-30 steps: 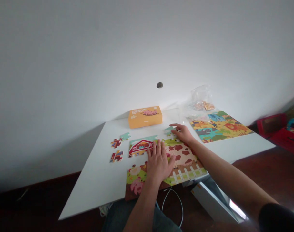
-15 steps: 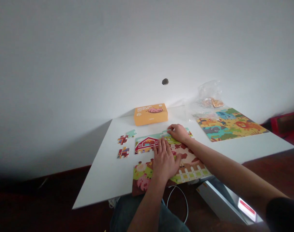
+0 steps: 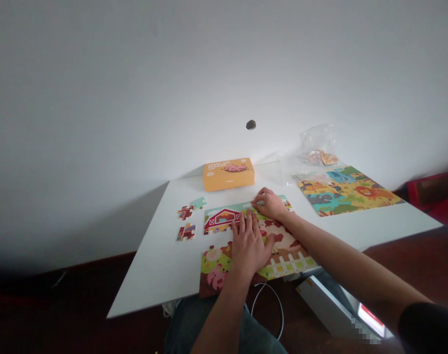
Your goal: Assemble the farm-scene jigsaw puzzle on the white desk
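Observation:
A farm jigsaw puzzle [image 3: 287, 246], partly joined, lies near the table's front edge; a gap shows between its barn section [image 3: 224, 217] and the pig section [image 3: 214, 278]. My left hand [image 3: 249, 248] rests palm down on its middle, fingers stretched out and slightly spread, hiding the pieces beneath. Just beyond, my right hand [image 3: 270, 203] is at the puzzle's far edge with curled fingers pinched on a puzzle piece, mostly hidden by the fingertips. Three loose puzzle pieces [image 3: 187, 232] lie to the left of the barn, one of them pale green.
An orange puzzle box [image 3: 229, 181] stands at the back of the white table [image 3: 150, 265], against the wall. A second puzzle with a lion [image 3: 351, 191] lies on the right, a clear plastic bag [image 3: 317, 147] with pieces behind it. A white cable [image 3: 281, 309] hangs below the front edge.
My right hand's fingertips have shifted slightly left along the puzzle's far edge and drawn closer together. My left hand stays flat on the puzzle. The view has moved slightly.

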`<state>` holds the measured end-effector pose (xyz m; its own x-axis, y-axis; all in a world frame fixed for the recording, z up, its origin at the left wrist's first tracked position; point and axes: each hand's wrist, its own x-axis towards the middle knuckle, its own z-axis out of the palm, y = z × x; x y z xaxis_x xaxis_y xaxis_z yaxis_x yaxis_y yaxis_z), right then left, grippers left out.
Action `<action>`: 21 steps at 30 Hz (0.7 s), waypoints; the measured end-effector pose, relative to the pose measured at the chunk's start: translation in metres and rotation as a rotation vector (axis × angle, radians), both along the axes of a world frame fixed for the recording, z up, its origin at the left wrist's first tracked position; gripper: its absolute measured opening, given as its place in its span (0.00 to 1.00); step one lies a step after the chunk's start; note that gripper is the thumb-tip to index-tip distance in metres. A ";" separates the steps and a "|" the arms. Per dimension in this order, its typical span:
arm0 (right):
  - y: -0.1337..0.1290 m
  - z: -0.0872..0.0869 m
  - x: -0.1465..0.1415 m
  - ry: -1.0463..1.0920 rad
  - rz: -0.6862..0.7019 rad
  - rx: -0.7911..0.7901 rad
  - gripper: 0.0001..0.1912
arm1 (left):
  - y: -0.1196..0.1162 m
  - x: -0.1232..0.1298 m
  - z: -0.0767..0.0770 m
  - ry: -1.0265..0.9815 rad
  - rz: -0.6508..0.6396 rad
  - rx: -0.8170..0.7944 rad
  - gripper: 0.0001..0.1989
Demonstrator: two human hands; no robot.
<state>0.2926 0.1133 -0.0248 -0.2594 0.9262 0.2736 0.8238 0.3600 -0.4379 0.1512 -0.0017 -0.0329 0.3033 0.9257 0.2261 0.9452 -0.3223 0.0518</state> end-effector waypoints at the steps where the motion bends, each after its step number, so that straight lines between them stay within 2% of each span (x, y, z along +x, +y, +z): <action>1: 0.000 0.000 0.000 -0.002 -0.004 -0.001 0.10 | 0.000 0.000 0.001 -0.003 -0.005 -0.001 0.40; 10: -0.001 -0.001 0.001 -0.048 0.048 -0.017 0.13 | 0.001 0.002 0.000 -0.025 0.002 -0.023 0.41; 14: 0.001 0.009 -0.006 -0.158 0.007 -0.045 0.13 | 0.001 0.003 -0.001 -0.045 0.012 -0.013 0.42; 18: 0.011 0.026 -0.041 -0.247 0.080 -0.047 0.10 | -0.001 0.003 0.003 -0.061 0.013 -0.020 0.40; 21: 0.023 0.032 -0.090 -0.218 0.214 -0.027 0.17 | -0.003 0.001 0.008 -0.055 -0.004 -0.015 0.36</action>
